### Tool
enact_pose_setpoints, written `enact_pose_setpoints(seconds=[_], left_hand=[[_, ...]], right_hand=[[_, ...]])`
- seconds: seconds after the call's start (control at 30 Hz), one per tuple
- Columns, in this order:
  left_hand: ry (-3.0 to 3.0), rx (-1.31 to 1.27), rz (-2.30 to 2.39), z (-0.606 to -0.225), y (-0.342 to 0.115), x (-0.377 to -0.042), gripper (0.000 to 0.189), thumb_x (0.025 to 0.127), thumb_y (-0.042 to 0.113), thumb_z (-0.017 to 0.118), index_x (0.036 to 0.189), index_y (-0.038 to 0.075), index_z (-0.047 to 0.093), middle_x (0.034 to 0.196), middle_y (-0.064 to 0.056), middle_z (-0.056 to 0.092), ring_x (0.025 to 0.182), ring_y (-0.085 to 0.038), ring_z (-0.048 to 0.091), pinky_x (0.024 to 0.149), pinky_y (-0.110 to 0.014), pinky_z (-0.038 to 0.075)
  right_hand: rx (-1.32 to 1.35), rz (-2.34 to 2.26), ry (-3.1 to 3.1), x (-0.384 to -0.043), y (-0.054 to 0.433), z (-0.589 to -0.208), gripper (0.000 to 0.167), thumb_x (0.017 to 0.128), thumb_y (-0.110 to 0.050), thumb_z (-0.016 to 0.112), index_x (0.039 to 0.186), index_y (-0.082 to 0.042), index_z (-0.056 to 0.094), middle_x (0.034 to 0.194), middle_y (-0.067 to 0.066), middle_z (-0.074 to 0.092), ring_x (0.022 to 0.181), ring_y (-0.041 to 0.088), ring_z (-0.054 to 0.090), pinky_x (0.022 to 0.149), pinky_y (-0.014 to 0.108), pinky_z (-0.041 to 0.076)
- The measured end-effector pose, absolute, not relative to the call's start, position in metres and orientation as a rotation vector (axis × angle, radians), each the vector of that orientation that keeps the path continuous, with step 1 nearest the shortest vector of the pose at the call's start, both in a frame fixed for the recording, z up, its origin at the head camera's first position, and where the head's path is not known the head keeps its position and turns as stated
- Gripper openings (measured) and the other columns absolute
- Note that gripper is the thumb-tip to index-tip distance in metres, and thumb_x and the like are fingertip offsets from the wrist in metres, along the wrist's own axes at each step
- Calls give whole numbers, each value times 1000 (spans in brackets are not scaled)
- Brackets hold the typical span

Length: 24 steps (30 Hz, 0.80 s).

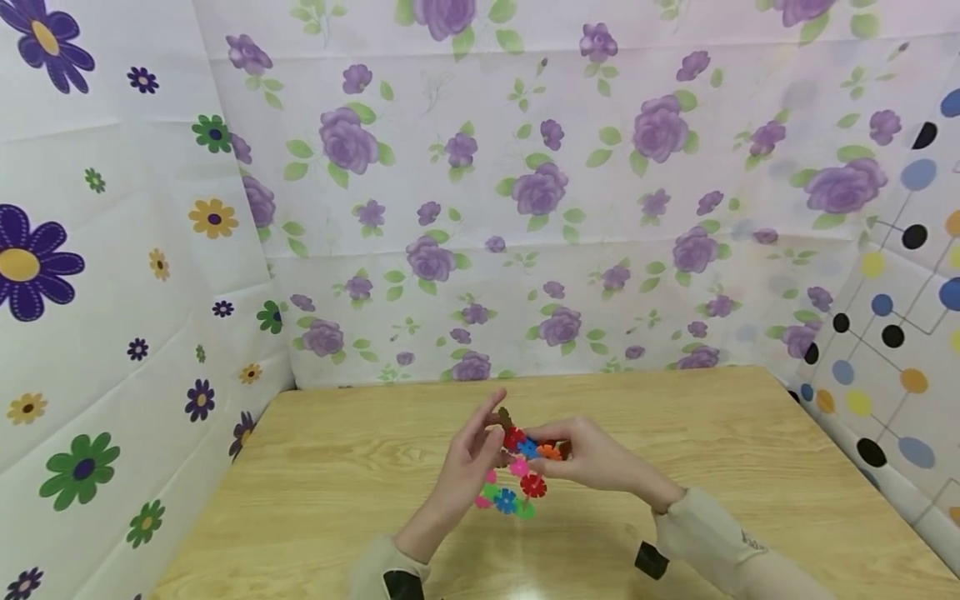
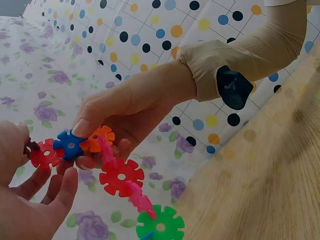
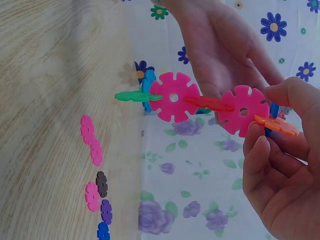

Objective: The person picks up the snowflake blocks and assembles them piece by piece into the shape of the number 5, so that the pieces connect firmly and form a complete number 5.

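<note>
A chain of colourful plastic snowflake discs (image 1: 532, 485) hangs between two hands above the wooden table. In the left wrist view, the right hand (image 2: 130, 102) pinches a blue disc (image 2: 70, 144), thumb on its edge, beside an orange disc (image 2: 101, 139). At the chain's upper end, the left hand (image 1: 468, 467) holds a dark brown disc (image 1: 504, 416) by thumb and fingers, next to a red disc (image 2: 46, 153). Pink, red and green discs (image 2: 160, 225) trail below the right hand. In the right wrist view, pink discs (image 3: 174, 97) alternate with thin edge-on ones.
The wooden table (image 1: 337, 483) spreads under both hands. Flowered cloth (image 1: 487, 208) hangs behind it and dotted cloth (image 1: 900, 333) at the right. Several pink, dark, purple and blue discs (image 3: 106, 212) overlap the tabletop in the right wrist view. Each sleeve carries a black patch (image 1: 651, 560).
</note>
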<state>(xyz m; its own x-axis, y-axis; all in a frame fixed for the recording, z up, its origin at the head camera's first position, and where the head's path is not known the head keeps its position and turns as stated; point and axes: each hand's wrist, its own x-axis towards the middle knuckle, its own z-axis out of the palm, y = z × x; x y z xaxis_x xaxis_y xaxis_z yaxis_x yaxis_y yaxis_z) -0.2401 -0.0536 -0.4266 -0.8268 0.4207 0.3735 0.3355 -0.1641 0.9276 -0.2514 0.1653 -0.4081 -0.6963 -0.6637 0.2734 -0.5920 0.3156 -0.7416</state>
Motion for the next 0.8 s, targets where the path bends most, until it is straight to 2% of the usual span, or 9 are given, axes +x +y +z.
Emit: enact_pose_setpoints(seconds=[0.13,0.23,0.47,0.6,0.8], left_hand=[[1871,945,2173,-430,-53,-243,43,105,15,39,147,10,36,116,-9,45,101,-10,61,87,-27,55],[1766,868,2187,-429,-53,-241,42,105,20,38,146,13,35,116,-4,46,108,-12,62,94,-28,53],[1628,706,2220,-430,-53,-237,45,105,28,39,148,17,31,125,-3,52,111,-15,63,99,-33,49],[1566,686,2249,-432,-54,-238,45,104,28,40,147,15,32,132,-3,54,110,-15,64,98,-30,49],[1529,643,2268,-437,-54,-238,45,104,28,40,146,14,31,129,-2,57,105,-13,65,97,-25,50]], right_hand=[[-1218,-1342,2483,-252,164,-408,42,93,-27,65,130,-6,61,108,8,73,56,-1,45,51,20,44],[-1208,-1331,2515,-252,163,-409,42,92,-29,66,128,-8,62,106,5,73,60,0,50,54,21,48],[-1123,-1362,2594,-252,162,-411,31,88,-28,72,113,-12,66,86,-3,69,64,2,56,59,22,51],[-1072,-1396,2615,-253,164,-412,28,86,-27,74,110,-14,65,86,-4,69,67,4,60,62,23,53],[-1063,-1435,2618,-254,162,-417,26,85,-29,75,106,-15,67,89,-1,70,69,5,62,60,23,53]])
